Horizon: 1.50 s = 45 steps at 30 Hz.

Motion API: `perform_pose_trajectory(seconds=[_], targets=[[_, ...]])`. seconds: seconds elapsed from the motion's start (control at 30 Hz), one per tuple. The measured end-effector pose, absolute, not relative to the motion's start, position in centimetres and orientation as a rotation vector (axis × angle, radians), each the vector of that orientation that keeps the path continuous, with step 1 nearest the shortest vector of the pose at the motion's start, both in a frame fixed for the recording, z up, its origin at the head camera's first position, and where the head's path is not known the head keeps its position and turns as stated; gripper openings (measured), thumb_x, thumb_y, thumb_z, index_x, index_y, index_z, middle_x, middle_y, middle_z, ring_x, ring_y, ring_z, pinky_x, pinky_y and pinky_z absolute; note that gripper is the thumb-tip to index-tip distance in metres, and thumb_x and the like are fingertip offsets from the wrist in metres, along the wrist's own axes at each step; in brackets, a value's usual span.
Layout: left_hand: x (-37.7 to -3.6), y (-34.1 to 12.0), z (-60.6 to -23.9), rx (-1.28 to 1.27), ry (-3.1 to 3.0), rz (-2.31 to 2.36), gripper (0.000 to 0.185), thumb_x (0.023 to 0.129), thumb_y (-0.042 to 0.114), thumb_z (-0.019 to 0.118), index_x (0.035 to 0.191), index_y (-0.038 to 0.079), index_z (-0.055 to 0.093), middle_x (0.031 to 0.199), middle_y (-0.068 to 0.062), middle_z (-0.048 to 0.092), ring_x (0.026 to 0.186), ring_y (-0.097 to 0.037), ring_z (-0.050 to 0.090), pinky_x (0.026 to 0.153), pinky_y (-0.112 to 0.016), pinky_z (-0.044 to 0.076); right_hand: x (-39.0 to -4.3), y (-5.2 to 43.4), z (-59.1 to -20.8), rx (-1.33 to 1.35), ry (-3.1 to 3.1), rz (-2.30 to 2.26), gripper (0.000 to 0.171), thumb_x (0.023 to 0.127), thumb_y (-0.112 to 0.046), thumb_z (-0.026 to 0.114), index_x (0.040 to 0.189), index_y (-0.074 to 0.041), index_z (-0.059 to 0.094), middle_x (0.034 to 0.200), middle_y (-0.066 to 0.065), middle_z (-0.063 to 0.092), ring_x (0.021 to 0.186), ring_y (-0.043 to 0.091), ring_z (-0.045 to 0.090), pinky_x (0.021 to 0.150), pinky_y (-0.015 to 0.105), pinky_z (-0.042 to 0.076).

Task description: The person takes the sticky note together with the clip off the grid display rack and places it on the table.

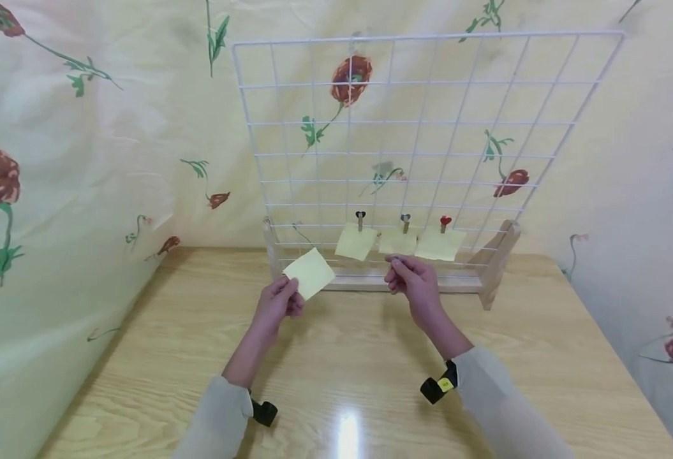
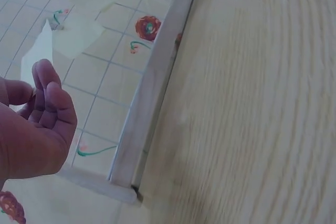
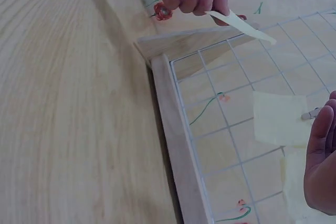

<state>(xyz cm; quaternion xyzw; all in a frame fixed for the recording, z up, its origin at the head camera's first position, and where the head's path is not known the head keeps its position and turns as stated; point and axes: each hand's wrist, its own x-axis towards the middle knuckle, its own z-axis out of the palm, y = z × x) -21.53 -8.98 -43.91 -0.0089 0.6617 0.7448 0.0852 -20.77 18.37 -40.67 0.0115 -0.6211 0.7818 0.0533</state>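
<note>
My left hand pinches a pale yellow sticky note by its lower left corner, thumb on top, in front of the grid's lower left part. The note stands out edge-on from the fingers in the right wrist view. Thumb and index finger of my right hand pinch a small clothespin, mostly hidden by the fingers, just below the clipped notes. Three yellow notes hang in a row on the white wire grid: a left note, a middle note and a right note, each under a heart-topped clothespin.
A wooden stand carries the grid, which leans back toward the flowered cloth behind and at the sides. Light wood tabletop stretches in front of the stand. Each wrist wears a small black camera.
</note>
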Motion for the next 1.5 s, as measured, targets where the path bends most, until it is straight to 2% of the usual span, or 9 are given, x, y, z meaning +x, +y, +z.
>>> perform_pose_trajectory(seconds=[0.13, 0.27, 0.4, 0.5, 0.63, 1.07, 1.27, 1.4, 1.5], targets=[[-21.3, -9.3, -43.8, 0.021, 2.068, 2.156, 0.033, 0.1, 0.018, 0.05, 0.07, 0.008, 0.042, 0.062, -0.001, 0.056, 0.051, -0.012, 0.049, 0.049, -0.02, 0.039, -20.4, 19.0, -40.9, 0.051, -1.904, 2.36, 0.016, 0.099, -0.011, 0.053, 0.103, -0.006, 0.068, 0.067, 0.0, 0.063, 0.058, 0.008, 0.055, 0.051, 0.017, 0.049], [-21.1, -9.6, -43.8, 0.054, 2.131, 2.1, 0.032, 0.101, 0.018, 0.048, 0.072, 0.007, 0.043, 0.061, -0.001, 0.053, 0.05, -0.011, 0.045, 0.047, -0.019, 0.035, -20.0, 19.7, -41.0, 0.05, -1.916, 2.35, 0.016, 0.098, -0.012, 0.055, 0.103, -0.008, 0.07, 0.069, 0.0, 0.062, 0.059, 0.008, 0.055, 0.051, 0.017, 0.048], [-21.0, -10.0, -43.7, 0.105, 2.162, 2.037, 0.028, 0.102, 0.018, 0.047, 0.076, 0.006, 0.047, 0.063, -0.001, 0.051, 0.052, -0.01, 0.043, 0.048, -0.018, 0.035, -19.7, 20.2, -41.4, 0.057, -1.912, 2.357, 0.017, 0.098, -0.012, 0.055, 0.103, -0.007, 0.07, 0.069, 0.0, 0.062, 0.058, 0.008, 0.054, 0.05, 0.017, 0.047], [-20.8, -10.2, -43.8, 0.116, 2.167, 1.998, 0.027, 0.102, 0.017, 0.046, 0.077, 0.005, 0.047, 0.063, -0.001, 0.05, 0.052, -0.009, 0.042, 0.048, -0.018, 0.036, -19.5, 20.7, -41.7, 0.036, -1.921, 2.369, 0.017, 0.098, -0.011, 0.055, 0.099, -0.011, 0.072, 0.068, -0.001, 0.062, 0.058, 0.007, 0.054, 0.05, 0.017, 0.047], [-20.5, -10.5, -43.8, 0.115, 2.166, 1.967, 0.028, 0.101, 0.016, 0.048, 0.076, 0.005, 0.047, 0.063, -0.001, 0.049, 0.053, -0.009, 0.042, 0.047, -0.017, 0.036, -19.0, 21.4, -42.3, -0.006, -1.965, 2.358, 0.018, 0.099, -0.011, 0.054, 0.096, -0.016, 0.071, 0.068, -0.001, 0.06, 0.058, 0.007, 0.053, 0.051, 0.016, 0.047], [-20.7, -11.5, -45.0, 0.17, 2.233, 1.867, 0.032, 0.101, 0.014, 0.047, 0.071, 0.006, 0.044, 0.06, -0.001, 0.045, 0.051, -0.009, 0.037, 0.046, -0.017, 0.03, -18.2, 24.3, -43.6, -0.114, -2.037, 2.309, 0.017, 0.098, -0.012, 0.056, 0.093, -0.017, 0.071, 0.067, -0.002, 0.059, 0.058, 0.006, 0.051, 0.051, 0.016, 0.046], [-20.6, -12.3, -45.3, 0.154, 2.283, 1.792, 0.03, 0.101, 0.015, 0.047, 0.072, 0.005, 0.047, 0.061, 0.0, 0.045, 0.053, -0.011, 0.039, 0.049, -0.019, 0.032, -17.9, 25.4, -44.3, -0.169, -2.089, 2.278, 0.016, 0.098, -0.011, 0.056, 0.095, -0.013, 0.071, 0.067, -0.002, 0.058, 0.058, 0.006, 0.051, 0.051, 0.017, 0.046], [-20.6, -12.9, -45.6, 0.124, 2.336, 1.729, 0.03, 0.101, 0.015, 0.048, 0.073, 0.004, 0.05, 0.059, 0.0, 0.046, 0.052, -0.012, 0.039, 0.048, -0.02, 0.032, -17.6, 26.3, -44.8, -0.188, -2.165, 2.224, 0.017, 0.098, -0.01, 0.054, 0.103, -0.005, 0.069, 0.067, -0.003, 0.058, 0.058, 0.006, 0.051, 0.052, 0.017, 0.046], [-20.6, -13.3, -45.9, 0.145, 2.375, 1.678, 0.032, 0.1, 0.016, 0.049, 0.071, 0.005, 0.048, 0.058, 0.0, 0.046, 0.052, -0.012, 0.039, 0.048, -0.021, 0.032, -17.5, 27.2, -45.2, -0.207, -2.208, 2.199, 0.018, 0.099, -0.011, 0.052, 0.104, -0.005, 0.069, 0.067, -0.003, 0.057, 0.06, 0.006, 0.051, 0.052, 0.017, 0.046]])
